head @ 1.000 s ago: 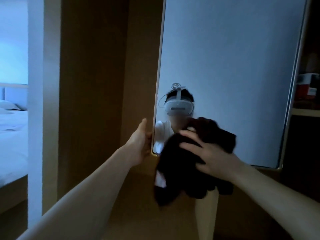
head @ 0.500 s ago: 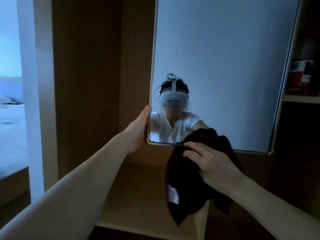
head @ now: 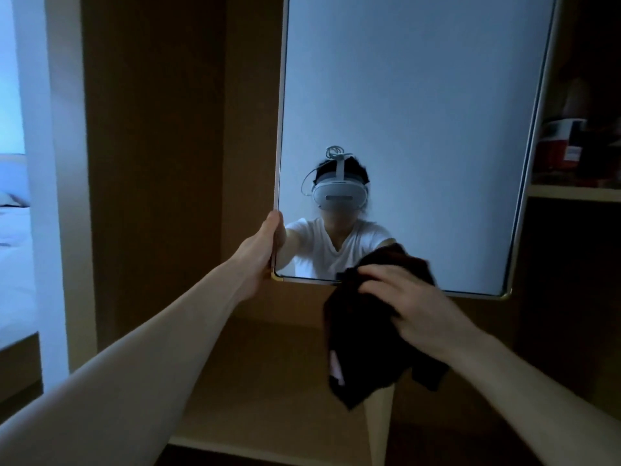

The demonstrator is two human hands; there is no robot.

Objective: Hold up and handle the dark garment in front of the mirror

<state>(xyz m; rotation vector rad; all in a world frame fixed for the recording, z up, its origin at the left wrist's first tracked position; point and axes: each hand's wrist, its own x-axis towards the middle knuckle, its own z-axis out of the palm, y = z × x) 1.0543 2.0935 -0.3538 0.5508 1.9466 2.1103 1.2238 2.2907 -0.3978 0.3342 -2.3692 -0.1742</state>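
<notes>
A dim room with brown wooden cabinet panels [head: 151, 163] fills the middle and left of the frame, with a pale wooden shelf surface [head: 268, 381] at the lower centre. At the far left edge, past a white upright post [head: 50, 196], lies a bed [head: 13, 250] with white bedding. The framed mirror [head: 420, 112] takes up the upper right, its thin light frame rounded at the lower corners; it reflects a plain pale wall and a person in a white T-shirt wearing a white headset. At the right edge a shelf [head: 574, 191] carries red-and-white containers [head: 561, 142] (their labels are too blurred to read).

The left hand [head: 265, 250] grips the mirror's left edge near the lower corner, fingers wrapped behind the frame. The right hand [head: 406, 304], fingers curled, holds a dark cloth [head: 356, 348] at the mirror's bottom edge, lower centre-right; most of the cloth hangs below the frame, with a small pale tag showing on its left fold.

Compared with half a second ago, the cloth and right hand sit at much the same spot on the bottom edge, and the left hand keeps its hold.
</notes>
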